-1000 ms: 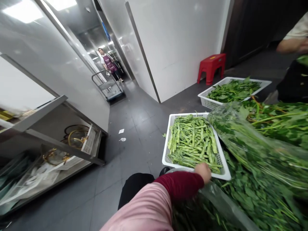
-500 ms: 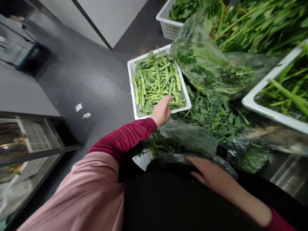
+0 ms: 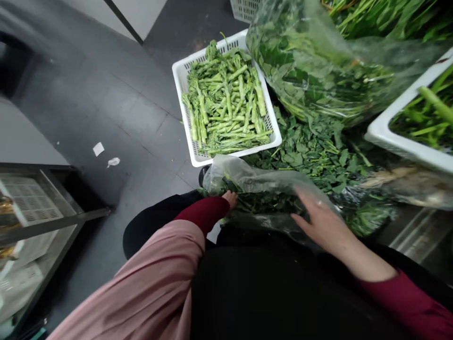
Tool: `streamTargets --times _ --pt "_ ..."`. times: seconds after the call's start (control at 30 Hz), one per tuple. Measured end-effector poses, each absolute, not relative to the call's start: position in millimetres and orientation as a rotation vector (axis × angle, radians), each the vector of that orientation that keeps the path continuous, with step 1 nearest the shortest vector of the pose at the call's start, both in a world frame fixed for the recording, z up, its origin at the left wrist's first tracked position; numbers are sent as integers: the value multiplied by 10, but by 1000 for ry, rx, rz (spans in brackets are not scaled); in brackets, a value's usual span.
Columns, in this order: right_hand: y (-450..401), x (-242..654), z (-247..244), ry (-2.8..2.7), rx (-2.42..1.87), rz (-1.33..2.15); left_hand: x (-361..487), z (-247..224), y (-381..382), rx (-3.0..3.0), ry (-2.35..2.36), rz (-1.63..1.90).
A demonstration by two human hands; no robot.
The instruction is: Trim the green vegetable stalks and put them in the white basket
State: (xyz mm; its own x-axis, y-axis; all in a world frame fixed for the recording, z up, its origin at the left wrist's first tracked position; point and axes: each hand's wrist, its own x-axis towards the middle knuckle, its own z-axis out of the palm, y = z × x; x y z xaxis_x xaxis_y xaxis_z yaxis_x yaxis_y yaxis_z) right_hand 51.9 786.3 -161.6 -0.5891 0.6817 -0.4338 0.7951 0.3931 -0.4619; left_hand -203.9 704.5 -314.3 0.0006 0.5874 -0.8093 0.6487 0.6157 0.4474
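Note:
My left hand [image 3: 231, 199] is at the left side of a clear plastic bag [image 3: 230, 165] in front of my lap. Its fingers are curled among dark leafy greens [image 3: 264, 202]; what they hold, if anything, is hidden. At the bag's right side my right hand [image 3: 320, 219] is open, thumb and fingers apart, with the fingertips partly behind the film. Beyond the bag, a white slotted basket [image 3: 191, 153] holds broccolini [image 3: 228, 99] laid in rows. Neither hand touches this basket.
Loose leaves [image 3: 311, 146] lie right of the basket, below a large bag of greens [image 3: 300, 71]. Another white basket [image 3: 403, 139] with green stems stands at the right. A metal shelf [image 3: 71, 222] is at the left. Paper scraps [image 3: 98, 149] lie on the floor.
My left hand has left the broccolini in the basket and come back toward me, down into the bag. My right hand has moved up at the bag's right side. The bag's mouth stands wider.

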Motion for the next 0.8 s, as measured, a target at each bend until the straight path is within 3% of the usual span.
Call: streamTargets --times 0.2,0.37,0.47,0.6,0.7,0.8 --pt "8173 543 -1465 2646 1671 -758 -1969 -3024 7026 1198 1632 -186" --pt "8219 662 -1502 2654 1839 -746 -1914 -2239 7200 1383 1611 -60" --pt "7994 570 -1413 2416 1719 -1228 -1809 -1487 7161 1518 1653 257" --pt "7448 359 -1234 1482 1557 -2229 -1518 -782 6760 1611 1640 937" --pt "7097 246 -1133 1031 1442 -2845 -1277 -725 6319 1694 1507 955" --pt "6887 194 -1053 1047 1513 -3182 -1141 -848 5994 1732 1356 909"
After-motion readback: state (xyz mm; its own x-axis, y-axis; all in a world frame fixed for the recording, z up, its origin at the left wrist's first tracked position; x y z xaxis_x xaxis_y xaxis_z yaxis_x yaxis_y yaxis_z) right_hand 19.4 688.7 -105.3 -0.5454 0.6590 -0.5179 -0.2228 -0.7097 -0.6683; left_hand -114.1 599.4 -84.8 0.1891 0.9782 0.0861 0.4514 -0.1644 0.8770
